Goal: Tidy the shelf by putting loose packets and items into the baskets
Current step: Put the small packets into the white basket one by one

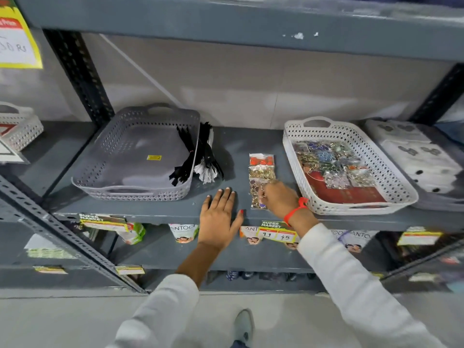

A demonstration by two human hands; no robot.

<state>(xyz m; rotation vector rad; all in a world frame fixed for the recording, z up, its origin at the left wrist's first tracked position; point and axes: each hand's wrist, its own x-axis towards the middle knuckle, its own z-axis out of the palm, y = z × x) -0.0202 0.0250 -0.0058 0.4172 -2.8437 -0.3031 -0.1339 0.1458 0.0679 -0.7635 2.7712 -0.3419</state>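
Observation:
A strip of clear packets (261,169) with red, gold and dark trinkets lies on the grey shelf (233,144) between two baskets. My right hand (280,198) pinches the near end of that strip. My left hand (219,218) rests flat and open on the shelf's front edge, holding nothing. A grey perforated basket (105,156) stands to the left with black strands inside along its right wall. More black and white bundles (207,156) lie on the shelf just outside that wall. A white perforated basket (391,172) on the right holds several shiny packets and a red card.
White cards with dark buttons (416,156) are stacked right of the white basket. Another white basket (20,129) sits at far left beyond a black upright post (80,76). The upper shelf beam (226,21) hangs overhead. Price tags (277,231) and hanging packets line the lower shelf.

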